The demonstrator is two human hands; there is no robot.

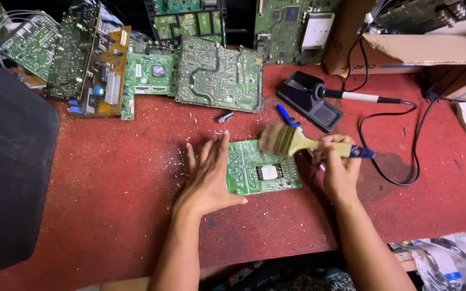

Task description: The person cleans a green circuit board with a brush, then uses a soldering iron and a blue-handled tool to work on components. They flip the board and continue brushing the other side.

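Observation:
A small green circuit board point(262, 167) lies flat on the red table mat point(120, 183), with a white rectangular part at its centre. My left hand point(210, 175) rests open against the board's left edge, fingers spread and pointing away from me. My right hand point(338, 164) grips the wooden handle of a flat paintbrush point(297, 141). Its pale bristles hover over the board's upper right corner, blurred by motion.
Several larger circuit boards point(219, 75) lean along the back. A soldering iron in its black stand point(314, 102) with a black cable point(405, 161) sits right of centre. Cardboard boxes point(422, 51) stand at back right, a dark object point(12, 161) at left. Small debris point(182, 159) dots the mat.

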